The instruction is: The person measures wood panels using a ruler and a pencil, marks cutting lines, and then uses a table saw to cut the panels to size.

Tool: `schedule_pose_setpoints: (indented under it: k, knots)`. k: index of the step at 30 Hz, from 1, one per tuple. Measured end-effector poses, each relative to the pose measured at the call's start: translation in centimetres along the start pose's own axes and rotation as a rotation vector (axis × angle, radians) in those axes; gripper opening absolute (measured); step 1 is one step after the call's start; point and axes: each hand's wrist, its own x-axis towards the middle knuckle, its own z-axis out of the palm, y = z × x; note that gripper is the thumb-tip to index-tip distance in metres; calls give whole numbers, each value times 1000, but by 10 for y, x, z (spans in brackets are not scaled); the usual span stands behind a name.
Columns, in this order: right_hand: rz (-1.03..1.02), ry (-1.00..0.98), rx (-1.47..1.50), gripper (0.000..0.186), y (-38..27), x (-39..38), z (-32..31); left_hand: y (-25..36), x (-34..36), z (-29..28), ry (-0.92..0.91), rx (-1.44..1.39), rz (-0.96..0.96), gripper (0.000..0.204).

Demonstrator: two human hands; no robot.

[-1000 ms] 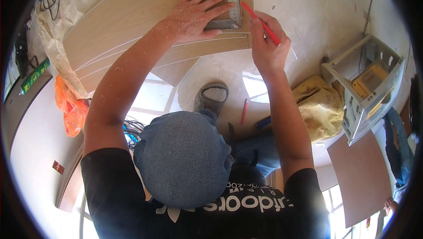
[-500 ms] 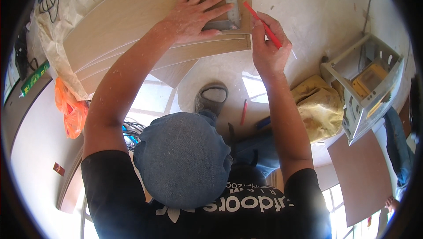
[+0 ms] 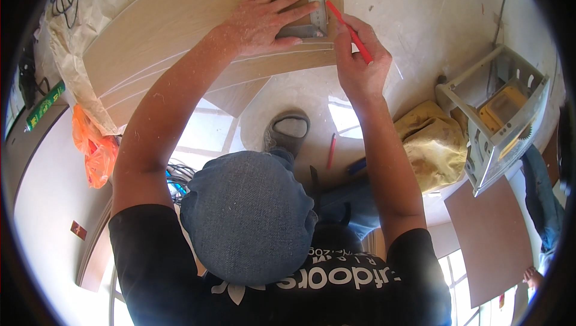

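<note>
My left hand (image 3: 266, 17) lies with fingers spread on a metal try square (image 3: 316, 2) and the wooden board (image 3: 180, 11) under it. The square's graduated blade runs away from me near the board's right edge, and its thicker stock lies toward me. In my right hand (image 3: 363, 56) is a red pencil (image 3: 350, 33), held between thumb and fingers. Its tip is at the board beside the blade's right side; whether it touches, I cannot tell. More thin boards are stacked beneath the top one.
A second red pencil (image 3: 331, 151) lies on the floor near my shoe (image 3: 287, 132). To the right are a yellow cloth bag (image 3: 433, 146) and a table saw (image 3: 510, 116) tipped on its side. Brown paper (image 3: 78, 44) and an orange plastic bag (image 3: 93, 149) are at the left.
My right hand has moved slightly left and toward the square, bringing the pencil's tip closer to the blade. My left hand stays spread on the square.
</note>
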Motion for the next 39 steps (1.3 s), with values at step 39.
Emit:
schedule_pose_setpoints:
  k: [39]
  knots:
    - [187, 337, -498, 25, 82, -349, -302, 48, -111, 22, 317, -235, -80, 42]
